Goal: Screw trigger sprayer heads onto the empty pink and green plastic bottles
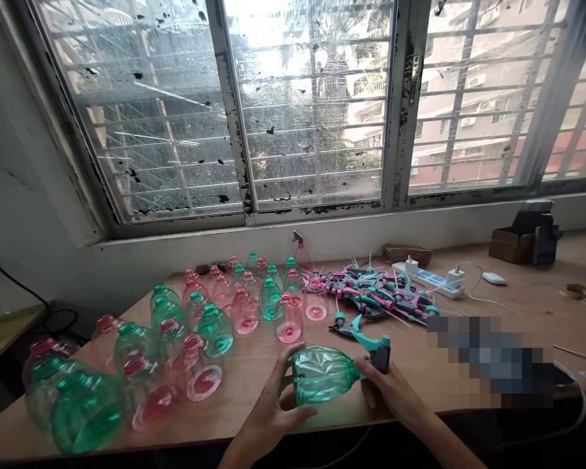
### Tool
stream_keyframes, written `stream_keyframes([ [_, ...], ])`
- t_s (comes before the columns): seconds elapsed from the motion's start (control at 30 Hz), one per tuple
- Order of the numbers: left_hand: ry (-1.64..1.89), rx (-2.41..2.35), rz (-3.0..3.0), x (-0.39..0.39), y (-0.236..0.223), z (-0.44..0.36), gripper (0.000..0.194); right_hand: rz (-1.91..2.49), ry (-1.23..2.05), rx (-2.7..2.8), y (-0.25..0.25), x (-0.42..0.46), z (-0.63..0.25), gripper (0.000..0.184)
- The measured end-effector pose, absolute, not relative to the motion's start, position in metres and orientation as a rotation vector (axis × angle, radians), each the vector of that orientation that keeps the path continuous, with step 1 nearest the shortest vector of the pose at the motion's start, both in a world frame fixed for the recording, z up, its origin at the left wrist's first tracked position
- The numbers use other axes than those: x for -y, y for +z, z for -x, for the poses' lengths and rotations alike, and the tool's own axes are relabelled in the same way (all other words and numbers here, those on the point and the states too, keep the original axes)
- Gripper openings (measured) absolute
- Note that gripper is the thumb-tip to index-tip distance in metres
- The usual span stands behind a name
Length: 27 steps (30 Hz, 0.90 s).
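Note:
Between my hands a clear green spray bottle (322, 376) lies on its side above the front of the table, its base to the left. My left hand (279, 394) wraps round the base end, thumb below and fingers above. At the neck, my right hand (383, 384) is closed on the teal and black spray head (378, 352), which sits at the bottle's mouth; whether it is screwed tight I cannot tell. Just beyond lies a loose spray head (342, 324) with its tube pointing up. A pile of pink, teal and black spray heads (371, 290) spreads behind it.
Several green and pink bottles without heads (215, 326) stand on the left of the wooden table (254, 397). One pink bottle with a head (299, 251) stands by the wall. A power strip (432, 280), cables and a cardboard box (510, 244) are at the right, near a blurred-out patch.

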<state>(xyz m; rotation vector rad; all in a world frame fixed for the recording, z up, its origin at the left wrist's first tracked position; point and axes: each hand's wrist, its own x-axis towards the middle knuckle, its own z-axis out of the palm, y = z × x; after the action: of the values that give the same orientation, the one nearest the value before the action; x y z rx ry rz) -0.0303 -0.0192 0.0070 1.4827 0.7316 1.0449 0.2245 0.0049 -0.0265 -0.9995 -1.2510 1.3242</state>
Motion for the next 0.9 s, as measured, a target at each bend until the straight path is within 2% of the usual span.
stream_keyframes([
  [0.1,1.059,-0.739,-1.503,0.019,0.004,0.030,0.082,1.079,1.295,1.291,-0.023,-0.003,-0.222,0.063],
  [0.17,1.049,-0.725,-1.501,0.019,0.003,0.031,0.088,1.075,1.298,1.294,-0.023,-0.002,-0.222,0.063],
  [0.23,1.033,-0.722,-1.506,0.020,0.004,0.033,0.095,1.046,1.313,1.289,-0.022,-0.002,-0.222,0.060],
  [0.4,1.025,-0.892,-1.606,0.023,0.011,0.040,0.082,0.955,1.329,1.462,-0.018,-0.001,-0.225,0.052],
  [0.6,0.971,-0.917,-1.613,0.021,0.012,0.037,0.087,0.948,1.315,1.378,-0.025,-0.005,-0.224,0.042],
  [0.73,0.987,-0.880,-1.590,0.018,0.007,0.033,0.083,0.978,1.357,1.335,-0.031,-0.009,-0.219,0.049],
  [0.9,0.965,-0.805,-1.531,0.016,0.000,0.031,0.091,1.072,1.324,1.320,-0.025,-0.009,-0.213,0.059],
])
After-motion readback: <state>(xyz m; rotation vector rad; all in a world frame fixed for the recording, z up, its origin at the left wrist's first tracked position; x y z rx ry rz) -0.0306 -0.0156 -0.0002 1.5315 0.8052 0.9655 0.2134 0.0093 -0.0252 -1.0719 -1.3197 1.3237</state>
